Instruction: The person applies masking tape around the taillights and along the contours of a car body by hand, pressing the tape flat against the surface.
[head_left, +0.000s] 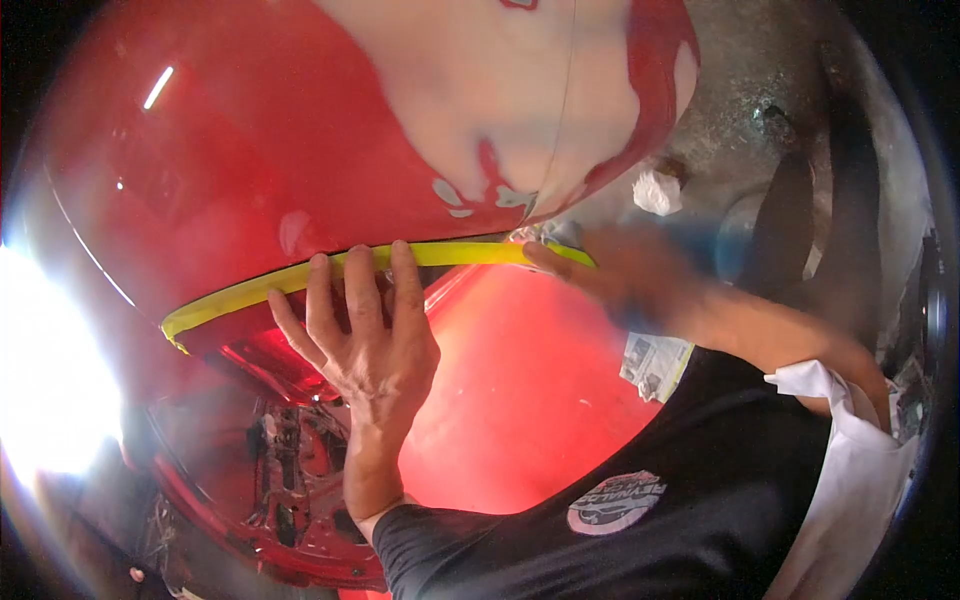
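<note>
A strip of yellow masking tape runs along the lower edge of a glossy red car body panel. My left hand lies on the strip with its fingers spread, pressing fingertips against the tape. Below these fingers is a dark red, shiny tail light. Over at the strip's right end, my right hand is smeared by motion, with one finger touching or close to the tape. Blue blurs show around that hand, and I cannot make out what they are.
Pale filler-like patches cover part of the panel. A flat red surface lies beneath my arms. A crumpled white wad sits on the grey floor. Printed paper shows beside my black shirt. Bright light glares at left.
</note>
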